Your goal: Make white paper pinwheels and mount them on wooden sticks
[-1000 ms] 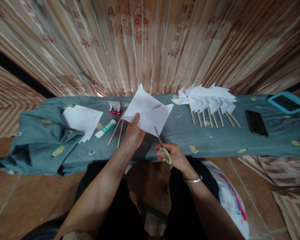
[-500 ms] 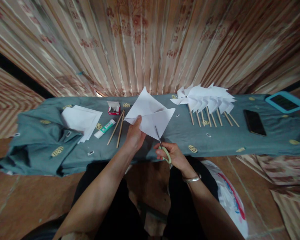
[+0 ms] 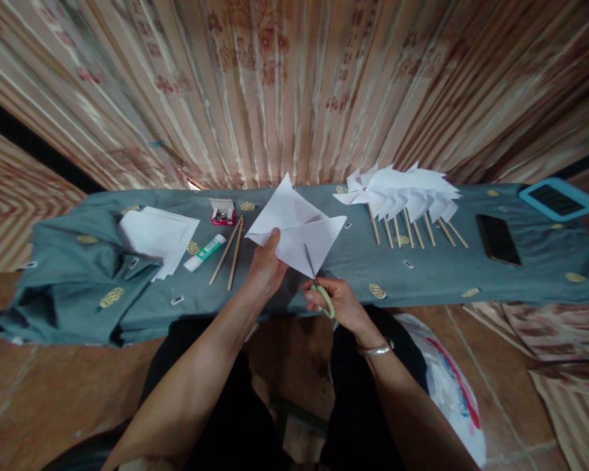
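Beige, red-figured curtain (image 3: 294, 85) fills the far side. Grey-green cloth (image 3: 353, 278) covers the long table before you. White plastic bag (image 3: 451, 399) on the floor, near right, beside your leg.

Row of paper pinwheels (image 3: 412, 190) at far right of centre, overlapping, sticks pointing near; these look finished. White sheet (image 3: 299, 242) at centre, held up over the cloth. Slits seem to run in from its left and right corners; scissors stand at the near corner, so you look partway through the cutting. Far corner shows a crease, no clear slit. Loose sheets (image 3: 157, 232) at left appear unworked.

Blue-framed device (image 3: 558, 199) and phone (image 3: 498, 239) lie at right, apart from the work. Your left hand (image 3: 268, 261) pinches the white sheet, thumb on top. Your right hand (image 3: 341, 301) grips the scissors (image 3: 327, 302), fingers about the green handle. Left of centre: bare sticks (image 3: 235, 255), glue tube (image 3: 205, 253), small red box (image 3: 222, 212) with metal pieces.

Hidden: left fingers under the paper, lower scissor blade, most of the rear pinwheels. Cannot count the loose sheets or identify the metal pieces.
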`<state>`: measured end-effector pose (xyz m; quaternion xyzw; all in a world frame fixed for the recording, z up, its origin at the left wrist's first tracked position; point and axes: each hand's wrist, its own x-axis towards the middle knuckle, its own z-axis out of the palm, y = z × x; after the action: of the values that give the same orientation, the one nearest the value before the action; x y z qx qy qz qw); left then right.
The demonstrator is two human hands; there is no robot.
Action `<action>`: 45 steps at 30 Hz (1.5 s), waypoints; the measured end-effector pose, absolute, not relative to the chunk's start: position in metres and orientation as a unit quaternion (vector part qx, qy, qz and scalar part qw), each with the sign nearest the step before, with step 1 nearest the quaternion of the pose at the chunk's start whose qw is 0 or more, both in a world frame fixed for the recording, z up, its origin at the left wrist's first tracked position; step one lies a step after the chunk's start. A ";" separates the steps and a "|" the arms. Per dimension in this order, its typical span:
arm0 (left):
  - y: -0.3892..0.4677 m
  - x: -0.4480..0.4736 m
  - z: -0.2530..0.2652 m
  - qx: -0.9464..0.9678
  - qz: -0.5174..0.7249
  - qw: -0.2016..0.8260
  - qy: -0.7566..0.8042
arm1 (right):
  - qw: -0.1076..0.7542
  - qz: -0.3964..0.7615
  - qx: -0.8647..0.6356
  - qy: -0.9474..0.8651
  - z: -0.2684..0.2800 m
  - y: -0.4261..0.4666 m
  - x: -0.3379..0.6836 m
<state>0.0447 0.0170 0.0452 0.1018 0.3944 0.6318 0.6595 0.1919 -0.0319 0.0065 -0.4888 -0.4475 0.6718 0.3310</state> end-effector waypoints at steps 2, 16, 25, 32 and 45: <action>0.016 0.045 0.043 0.101 0.626 0.663 0.397 | 0.335 0.667 -0.487 -0.453 0.006 -0.032 0.192; 0.014 0.046 0.040 0.104 0.622 0.666 0.398 | 0.335 0.659 -0.490 -0.462 0.003 -0.031 0.192; 0.012 0.047 0.039 0.122 0.622 0.669 0.389 | 0.337 0.658 -0.489 -0.463 0.002 -0.031 0.191; 0.010 0.045 0.038 0.123 0.623 0.667 0.390 | 0.347 0.655 -0.489 -0.460 -0.002 -0.031 0.189; 0.010 0.045 0.034 0.129 0.626 0.661 0.393 | 0.354 0.649 -0.489 -0.462 -0.002 -0.031 0.188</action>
<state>0.0446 0.0103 0.0338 0.1286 0.3926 0.6261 0.6614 0.1884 -0.0307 -0.0024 -0.4894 -0.4624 0.6489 0.3543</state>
